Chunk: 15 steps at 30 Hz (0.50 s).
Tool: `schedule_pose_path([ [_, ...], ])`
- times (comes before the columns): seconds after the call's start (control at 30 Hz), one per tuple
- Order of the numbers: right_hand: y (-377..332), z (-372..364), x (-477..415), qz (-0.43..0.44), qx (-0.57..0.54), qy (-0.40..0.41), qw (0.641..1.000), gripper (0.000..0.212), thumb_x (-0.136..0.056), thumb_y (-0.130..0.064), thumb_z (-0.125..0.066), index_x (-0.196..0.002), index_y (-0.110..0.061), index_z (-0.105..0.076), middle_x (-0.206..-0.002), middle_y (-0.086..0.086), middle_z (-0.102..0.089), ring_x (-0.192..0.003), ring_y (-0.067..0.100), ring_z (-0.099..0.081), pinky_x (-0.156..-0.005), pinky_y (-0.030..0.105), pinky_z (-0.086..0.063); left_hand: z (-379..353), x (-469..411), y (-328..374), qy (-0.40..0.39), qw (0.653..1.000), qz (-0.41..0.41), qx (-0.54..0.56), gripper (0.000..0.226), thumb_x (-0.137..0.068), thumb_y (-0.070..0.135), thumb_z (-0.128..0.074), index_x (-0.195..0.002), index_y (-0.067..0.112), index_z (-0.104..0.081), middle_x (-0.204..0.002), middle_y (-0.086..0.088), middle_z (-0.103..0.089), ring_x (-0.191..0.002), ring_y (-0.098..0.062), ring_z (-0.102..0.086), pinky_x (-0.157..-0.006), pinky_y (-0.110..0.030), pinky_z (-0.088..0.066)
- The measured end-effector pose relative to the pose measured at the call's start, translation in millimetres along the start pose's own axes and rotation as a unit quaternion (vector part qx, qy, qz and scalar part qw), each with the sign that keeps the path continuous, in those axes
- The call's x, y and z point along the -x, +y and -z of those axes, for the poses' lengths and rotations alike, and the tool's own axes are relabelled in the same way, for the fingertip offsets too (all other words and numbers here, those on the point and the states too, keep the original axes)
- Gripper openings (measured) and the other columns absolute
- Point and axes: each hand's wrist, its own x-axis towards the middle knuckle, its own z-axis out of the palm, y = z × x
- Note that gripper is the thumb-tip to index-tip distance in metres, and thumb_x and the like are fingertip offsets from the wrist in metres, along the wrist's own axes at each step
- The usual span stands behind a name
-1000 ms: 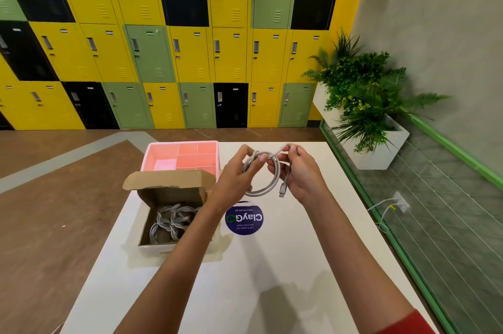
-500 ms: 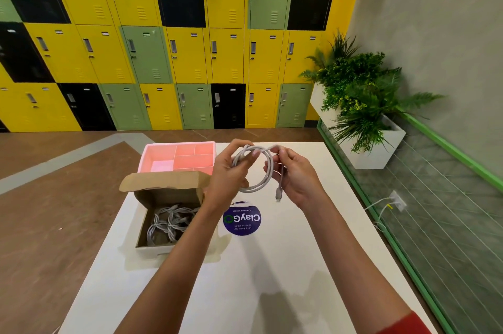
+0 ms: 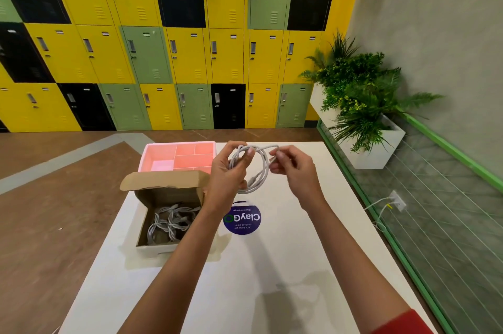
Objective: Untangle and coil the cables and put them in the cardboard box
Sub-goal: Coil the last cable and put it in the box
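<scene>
A grey cable hangs as a round coil in the air above the white table. My left hand grips the coil's left side, fingers curled round the strands. My right hand pinches the cable's free end at the coil's upper right. An open cardboard box stands on the table's left part, below my left forearm. Several coiled grey cables lie inside it.
A pink compartment tray sits behind the box. A round blue sticker is on the table under the coil. A green-framed glass railing runs along the table's right side, with a planter beyond it. Lockers line the far wall.
The coil has shifted slightly left toward the box. My right hand has moved from holding the coil's side and dangling plug to pinching the cable end at the top.
</scene>
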Motion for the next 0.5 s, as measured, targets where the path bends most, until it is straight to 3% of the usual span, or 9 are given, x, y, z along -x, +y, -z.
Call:
schedule_pose_path([
  [0.2, -10.8, -5.3, -5.1, -0.045, -0.109, 0.039, 0.992, 0.020, -0.101, -0.010, -0.042, -0.104, -0.004, -0.062, -0.086, 0.009, -0.063, -0.073, 0.012, -0.062, -0.067, 0.019, -0.054, -7.9, 1.9, 3.5, -0.012, 1.000, 0.011, -0.017, 0.004, -0.092, 0.021, -0.060, -0.088, 0.020, -0.060, -0.054, 0.013, -0.048, -0.046, -0.004, -0.039, -0.039, -0.017, -0.031],
  [0.3, -12.4, -6.3, -6.0, -0.056, -0.150, 0.047, 0.986, 0.021, -0.101, -0.010, -0.041, -0.104, -0.004, -0.061, -0.086, 0.008, -0.061, -0.072, 0.010, -0.058, -0.065, 0.018, -0.052, -7.7, -0.4, 3.4, -0.024, 0.999, 0.010, -0.026, 0.004, -0.091, 0.023, -0.061, -0.088, 0.021, -0.061, -0.057, 0.010, -0.046, -0.048, -0.006, -0.035, -0.040, -0.018, -0.030],
  [0.5, -19.1, -6.9, -3.4, -0.113, -0.250, -0.013, 0.962, 0.025, -0.100, -0.006, -0.042, -0.117, 0.003, -0.056, -0.087, 0.007, -0.063, -0.073, 0.010, -0.061, -0.067, 0.019, -0.054, -9.6, -3.4, 6.5, -0.031, 0.999, 0.009, -0.021, 0.005, -0.091, 0.024, -0.061, -0.088, 0.021, -0.062, -0.060, 0.003, -0.050, -0.050, -0.010, -0.037, -0.041, -0.019, -0.029],
])
